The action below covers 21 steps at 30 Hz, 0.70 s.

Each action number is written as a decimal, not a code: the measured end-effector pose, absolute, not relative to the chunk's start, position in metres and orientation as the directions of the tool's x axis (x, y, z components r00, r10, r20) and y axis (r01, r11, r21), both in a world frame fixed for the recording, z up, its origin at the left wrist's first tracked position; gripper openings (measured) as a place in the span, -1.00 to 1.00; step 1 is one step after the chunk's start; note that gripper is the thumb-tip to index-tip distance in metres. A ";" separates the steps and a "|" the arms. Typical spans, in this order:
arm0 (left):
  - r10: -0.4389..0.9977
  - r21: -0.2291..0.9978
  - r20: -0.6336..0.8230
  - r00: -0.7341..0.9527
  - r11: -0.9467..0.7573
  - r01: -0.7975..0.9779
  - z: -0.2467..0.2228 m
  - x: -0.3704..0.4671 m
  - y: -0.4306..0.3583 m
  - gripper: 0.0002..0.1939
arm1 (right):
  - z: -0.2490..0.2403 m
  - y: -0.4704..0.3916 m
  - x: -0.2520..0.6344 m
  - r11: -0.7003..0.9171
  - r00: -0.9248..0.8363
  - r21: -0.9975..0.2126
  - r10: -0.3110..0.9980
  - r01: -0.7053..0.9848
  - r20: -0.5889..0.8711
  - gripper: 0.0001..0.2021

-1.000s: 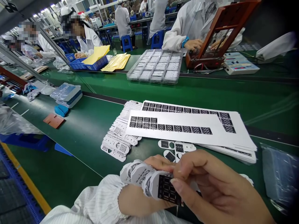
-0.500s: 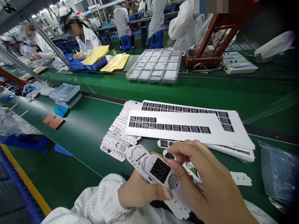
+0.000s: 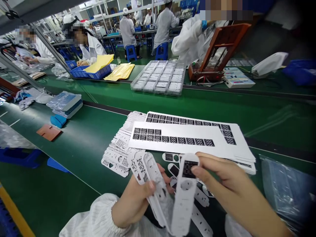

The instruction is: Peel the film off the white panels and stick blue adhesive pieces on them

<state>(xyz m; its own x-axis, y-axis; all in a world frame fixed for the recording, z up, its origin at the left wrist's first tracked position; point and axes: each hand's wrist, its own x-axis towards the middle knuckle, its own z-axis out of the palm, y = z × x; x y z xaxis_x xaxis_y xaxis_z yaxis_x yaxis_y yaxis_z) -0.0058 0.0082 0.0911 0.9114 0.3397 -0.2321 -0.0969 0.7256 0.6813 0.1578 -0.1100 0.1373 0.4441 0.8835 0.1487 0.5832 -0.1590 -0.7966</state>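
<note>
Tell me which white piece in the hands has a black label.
The white piece in the right hand; its top bears the black label; the fanned pieces in the left hand show none.

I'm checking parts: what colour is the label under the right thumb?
The label is black, clearest in head view.

Black squares (image 3: pixel 209 143) on white sheets (image 3: pixel 187 131) apparently read "888".

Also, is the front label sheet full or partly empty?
Partly empty: the front sheet has only four black labels in its upper row, then white.
</note>
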 end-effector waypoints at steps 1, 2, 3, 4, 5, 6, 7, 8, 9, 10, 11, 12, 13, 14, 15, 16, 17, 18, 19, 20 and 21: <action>0.393 0.687 -0.280 0.876 0.720 -0.103 0.089 -0.007 0.011 -0.67 | 0.130 -0.108 0.162 -0.209 0.417 -0.761 0.905 0.614 0.087 -0.62; 0.440 0.686 -0.331 0.835 0.720 -0.107 0.088 -0.008 0.013 -0.65 | 0.123 -0.105 0.165 -0.253 0.399 -0.727 0.916 0.639 0.031 -0.61; 0.469 0.674 -0.383 0.796 0.731 -0.107 0.087 -0.008 0.015 -0.64 | 0.114 -0.103 0.168 -0.287 0.391 -0.699 0.920 0.655 -0.011 -0.61; 0.478 0.651 -0.430 0.766 0.752 -0.104 0.086 -0.008 0.016 -0.62 | 0.105 -0.100 0.171 -0.318 0.399 -0.679 0.916 0.662 -0.040 -0.61; 0.468 0.619 -0.471 0.748 0.779 -0.098 0.085 -0.007 0.017 -0.60 | 0.097 -0.098 0.175 -0.341 0.415 -0.662 0.908 0.667 -0.049 -0.62; 0.446 0.583 -0.502 0.741 0.807 -0.090 0.085 -0.006 0.018 -0.59 | 0.090 -0.098 0.181 -0.366 0.443 -0.647 0.895 0.669 -0.047 -0.63; 0.416 0.547 -0.519 0.747 0.833 -0.084 0.085 -0.005 0.018 -0.57 | 0.084 -0.100 0.188 -0.389 0.479 -0.631 0.877 0.671 -0.032 -0.65; 0.383 0.514 -0.522 0.762 0.854 -0.077 0.084 -0.004 0.018 -0.55 | 0.078 -0.103 0.197 -0.414 0.520 -0.614 0.854 0.671 -0.007 -0.67; 0.353 0.483 -0.515 0.782 0.872 -0.076 0.083 -0.003 0.018 -0.54 | 0.073 -0.107 0.208 -0.444 0.567 -0.596 0.823 0.669 0.023 -0.67; 0.324 0.452 -0.499 0.804 0.889 -0.077 0.082 -0.002 0.018 -0.53 | 0.068 -0.112 0.220 -0.475 0.613 -0.577 0.788 0.664 0.057 -0.65; 0.294 0.419 -0.479 0.827 0.904 -0.078 0.081 -0.002 0.018 -0.52 | 0.063 -0.117 0.233 -0.505 0.655 -0.560 0.750 0.657 0.094 -0.61; 0.265 0.385 -0.455 0.850 0.919 -0.081 0.079 -0.001 0.018 -0.51 | 0.057 -0.122 0.245 -0.530 0.686 -0.545 0.718 0.650 0.121 -0.54; 0.239 0.351 -0.432 0.870 0.933 -0.082 0.078 -0.001 0.018 -0.50 | 0.051 -0.126 0.256 -0.550 0.707 -0.533 0.695 0.643 0.135 -0.46; 0.215 0.319 -0.412 0.886 0.944 -0.081 0.076 0.000 0.018 -0.49 | 0.045 -0.129 0.265 -0.565 0.719 -0.522 0.680 0.638 0.142 -0.41; 0.191 0.291 -0.392 0.900 0.954 -0.076 0.074 0.000 0.018 -0.48 | 0.039 -0.132 0.272 -0.579 0.730 -0.513 0.668 0.633 0.147 -0.38; 0.166 0.265 -0.375 0.912 0.962 -0.066 0.072 0.001 0.018 -0.47 | 0.034 -0.133 0.276 -0.592 0.739 -0.505 0.656 0.629 0.151 -0.37; 0.141 0.241 -0.358 0.923 0.969 -0.055 0.070 0.001 0.017 -0.46 | 0.029 -0.134 0.277 -0.604 0.750 -0.496 0.642 0.623 0.159 -0.38; 0.113 0.218 -0.345 0.932 0.975 -0.037 0.069 0.002 0.017 -0.45 | 0.026 -0.133 0.277 -0.617 0.761 -0.489 0.626 0.617 0.171 -0.39; 0.084 0.199 -0.335 0.938 0.980 -0.017 0.067 0.002 0.017 -0.45 | 0.024 -0.132 0.276 -0.627 0.770 -0.481 0.611 0.612 0.183 -0.40; 0.057 0.185 -0.327 0.943 0.983 0.005 0.066 0.003 0.017 -0.46 | 0.023 -0.131 0.274 -0.636 0.777 -0.475 0.598 0.608 0.196 -0.42; 0.033 0.176 -0.322 0.946 0.984 0.026 0.066 0.003 0.017 -0.47 | 0.023 -0.130 0.272 -0.642 0.783 -0.472 0.587 0.605 0.206 -0.42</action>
